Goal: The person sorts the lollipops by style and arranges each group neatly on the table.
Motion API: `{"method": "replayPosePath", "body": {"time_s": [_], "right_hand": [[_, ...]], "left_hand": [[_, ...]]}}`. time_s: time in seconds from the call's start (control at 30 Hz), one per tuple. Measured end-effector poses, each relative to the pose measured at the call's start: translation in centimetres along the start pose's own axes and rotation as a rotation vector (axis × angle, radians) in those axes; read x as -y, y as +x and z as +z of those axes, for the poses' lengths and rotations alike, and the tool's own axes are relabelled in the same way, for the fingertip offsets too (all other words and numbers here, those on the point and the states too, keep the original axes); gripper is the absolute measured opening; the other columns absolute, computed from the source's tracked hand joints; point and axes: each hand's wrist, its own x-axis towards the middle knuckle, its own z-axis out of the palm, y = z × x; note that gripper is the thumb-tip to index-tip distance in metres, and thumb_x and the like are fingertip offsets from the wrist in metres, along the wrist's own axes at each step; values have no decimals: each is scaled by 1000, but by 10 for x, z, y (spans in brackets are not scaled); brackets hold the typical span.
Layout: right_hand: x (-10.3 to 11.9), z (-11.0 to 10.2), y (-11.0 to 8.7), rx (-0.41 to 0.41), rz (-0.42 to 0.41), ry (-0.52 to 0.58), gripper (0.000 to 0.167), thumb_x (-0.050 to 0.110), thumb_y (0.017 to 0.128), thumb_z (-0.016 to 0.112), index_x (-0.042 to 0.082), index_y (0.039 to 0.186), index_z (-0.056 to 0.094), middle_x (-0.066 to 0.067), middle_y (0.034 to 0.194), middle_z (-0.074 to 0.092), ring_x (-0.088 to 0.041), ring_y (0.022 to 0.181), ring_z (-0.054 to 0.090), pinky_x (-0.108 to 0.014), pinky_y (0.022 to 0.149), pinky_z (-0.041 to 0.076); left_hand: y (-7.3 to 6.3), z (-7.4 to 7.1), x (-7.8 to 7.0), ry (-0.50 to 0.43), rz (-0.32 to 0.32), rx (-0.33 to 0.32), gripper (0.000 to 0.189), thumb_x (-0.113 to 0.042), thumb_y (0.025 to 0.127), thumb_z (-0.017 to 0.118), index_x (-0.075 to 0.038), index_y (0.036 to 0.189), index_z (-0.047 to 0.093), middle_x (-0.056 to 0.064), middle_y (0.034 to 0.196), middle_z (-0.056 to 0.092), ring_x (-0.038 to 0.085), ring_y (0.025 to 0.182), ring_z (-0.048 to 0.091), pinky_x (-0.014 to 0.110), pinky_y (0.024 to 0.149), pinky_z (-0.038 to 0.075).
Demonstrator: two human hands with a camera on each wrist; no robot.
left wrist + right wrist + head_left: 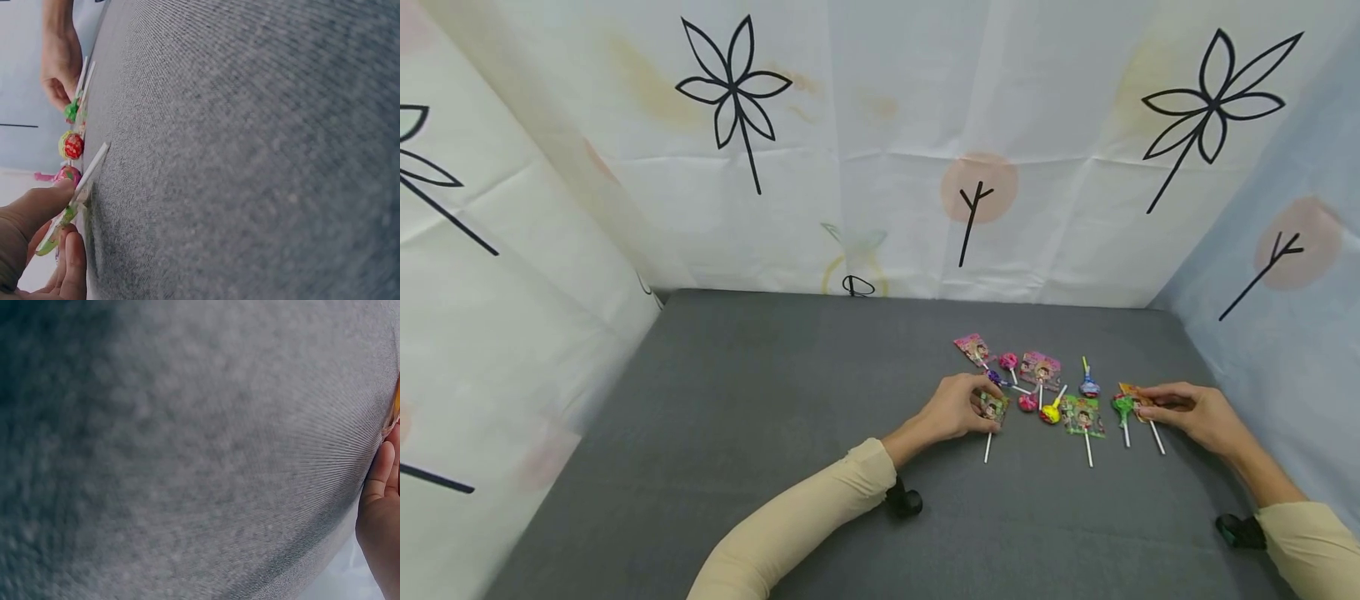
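Your left hand (958, 407) has thumb and fingers pinched on a flat lollipop (995, 405) at 2 o'clock from the worktop's middle; its greenish wrapper carries a cartoon face, and its white stick points to 6 o'clock. Well apart at 3 o'clock, your right hand (1206, 417) has its fingers closed narrowly on an orange-wrapped lollipop (1144, 409), stick towards 5 o'clock, with a knobbly green lollipop (1123, 405) just beside it. Between your hands lie a yellow lollipop (1050, 413), a blue lollipop (1089, 387) and a green square packet (1082, 414) on a stick. From 11 to 2 o'clock of your left-hand sweet sit a pink packet (973, 347), a purple lollipop (993, 377) and a pink square packet (1040, 369). The packets are printed with cartoon figures; any lettering is too small to read. Your worktop (760, 400) is covered in dark grey, finely ribbed cloth. At 12 o'clock beyond it hangs a creased white sheet (895, 100) with black line-drawn flowers and a small tree over a peach disc; similar panels flank you, whitish at 9 o'clock, bluish at 3.
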Motion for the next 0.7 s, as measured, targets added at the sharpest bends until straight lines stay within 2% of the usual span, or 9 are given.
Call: {"method": "replayPosePath", "body": {"time_s": [0.13,0.4,0.7], "right_hand": [[0,0,-1,2,-2,11,35,9,88,82,-11,113,71,-10,101,69,5,82,56,-16,64,47],[-1,-1,-2,0,-21,34,33,7,88,82,-12,113,71,-4,99,70,4,82,58,-16,64,47],[1,-1,-3,1,-27,33,31,8,90,80,-12,112,71,-4,101,71,4,82,58,-17,64,47]], "left_hand": [[-1,-3,1,-55,-28,-6,40,-15,79,91,-14,115,75,-4,104,70,-2,79,62,18,67,50],[-3,-12,5,-154,-30,-9,36,-12,79,90,-14,111,74,-6,104,71,-1,80,65,21,67,53],[-16,-33,9,-296,-16,5,34,-9,80,89,-12,110,73,-4,109,68,5,82,68,25,69,55]]}}
